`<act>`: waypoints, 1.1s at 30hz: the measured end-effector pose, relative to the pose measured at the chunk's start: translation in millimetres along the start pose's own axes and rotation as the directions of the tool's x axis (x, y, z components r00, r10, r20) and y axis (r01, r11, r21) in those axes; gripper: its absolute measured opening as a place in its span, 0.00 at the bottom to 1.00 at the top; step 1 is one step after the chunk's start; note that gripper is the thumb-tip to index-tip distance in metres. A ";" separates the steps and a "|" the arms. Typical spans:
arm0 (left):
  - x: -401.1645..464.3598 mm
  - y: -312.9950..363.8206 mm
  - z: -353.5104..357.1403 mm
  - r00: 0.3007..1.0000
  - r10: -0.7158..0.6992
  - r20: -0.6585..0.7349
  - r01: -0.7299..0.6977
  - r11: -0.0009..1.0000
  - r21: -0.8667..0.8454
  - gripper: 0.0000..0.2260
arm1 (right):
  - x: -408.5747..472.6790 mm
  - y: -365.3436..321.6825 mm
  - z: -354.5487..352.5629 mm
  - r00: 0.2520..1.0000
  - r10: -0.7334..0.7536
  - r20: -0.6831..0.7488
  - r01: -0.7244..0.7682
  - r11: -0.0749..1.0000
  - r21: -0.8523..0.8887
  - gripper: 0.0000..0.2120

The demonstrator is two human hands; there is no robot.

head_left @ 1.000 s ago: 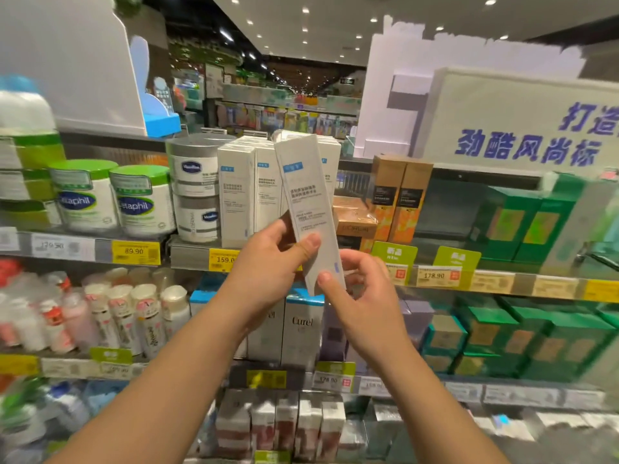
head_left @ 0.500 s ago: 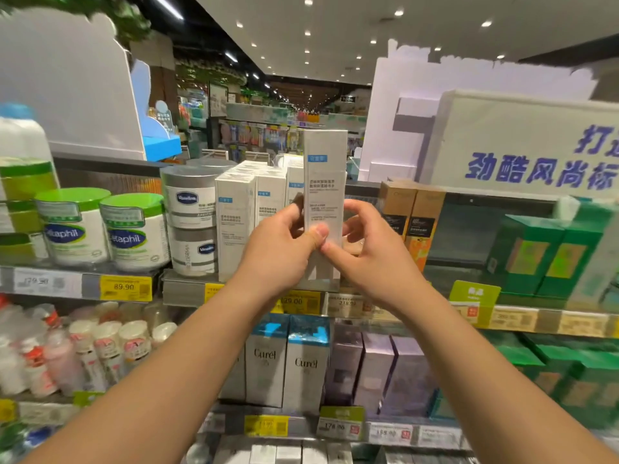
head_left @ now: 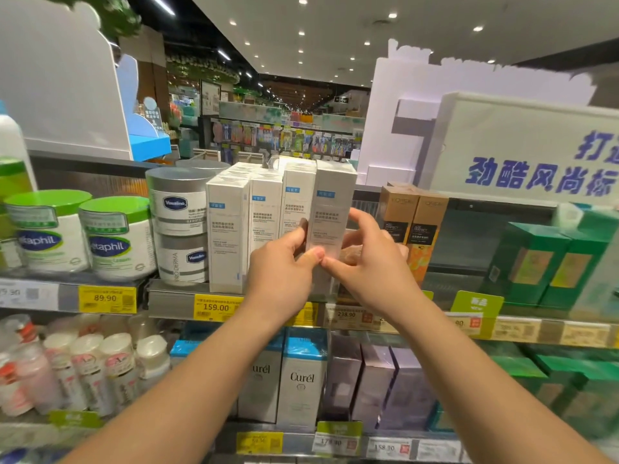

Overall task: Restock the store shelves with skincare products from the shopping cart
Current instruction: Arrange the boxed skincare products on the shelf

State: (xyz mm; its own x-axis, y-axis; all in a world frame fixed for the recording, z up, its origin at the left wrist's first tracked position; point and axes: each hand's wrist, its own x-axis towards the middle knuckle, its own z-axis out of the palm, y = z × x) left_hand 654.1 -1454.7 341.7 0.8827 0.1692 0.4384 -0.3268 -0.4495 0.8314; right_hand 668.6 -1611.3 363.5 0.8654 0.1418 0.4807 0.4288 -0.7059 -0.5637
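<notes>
A tall white skincare box (head_left: 330, 209) with a blue label stands upright on the upper shelf (head_left: 174, 301), at the right end of a row of matching white boxes (head_left: 248, 226). My left hand (head_left: 284, 272) pinches its lower left edge with thumb and fingers. My right hand (head_left: 371, 262) holds its lower right side, fingers curled round the edge, thumb meeting my left thumb. The box's bottom is hidden behind my hands. The shopping cart is out of view.
Vaseline jars (head_left: 181, 226) and green-lidded Cetaphil tubs (head_left: 114, 239) stand left of the row. Brown L'Oreal boxes (head_left: 415, 229) sit just right, green boxes (head_left: 549, 262) farther right. Curél boxes (head_left: 301, 380) and small bottles (head_left: 87, 370) fill the shelf below.
The white box went from tilted in the air to upright, then forward into the row's right end on the upper shelf. Both hands stayed on it.
</notes>
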 end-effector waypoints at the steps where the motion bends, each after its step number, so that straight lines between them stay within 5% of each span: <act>1: 0.4 -1.3 0.3 1.000 0.001 -0.006 -0.001 1.000 -0.012 0.14 | 0.4 1.3 0.4 1.000 0.001 -0.003 -0.001 1.000 -0.002 0.35; 10: 6.9 -4.7 5.1 1.000 0.007 -0.027 -0.007 1.000 -0.014 0.19 | 8.3 0.2 2.2 0.998 0.032 -0.044 -0.036 0.997 -0.072 0.34; 21: 10.1 -12.1 2.6 0.997 0.047 0.069 -0.065 0.957 0.284 0.19 | 9.9 3.1 10.6 0.996 0.086 -0.013 -0.087 0.977 -0.193 0.29; 33: 2.8 -15.0 -8.0 0.993 0.100 0.057 -0.110 0.970 0.216 0.24 | -0.1 -3.6 10.1 0.988 0.134 -0.082 -0.145 0.979 -0.141 0.27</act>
State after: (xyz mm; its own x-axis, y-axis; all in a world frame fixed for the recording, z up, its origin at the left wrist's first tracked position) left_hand 658.7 -1440.5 333.1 0.8636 0.0731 0.4988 -0.3408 -0.6445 0.6845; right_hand 669.6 -1601.8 358.7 0.8910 -0.0113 0.4539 0.2584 -0.8095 -0.5273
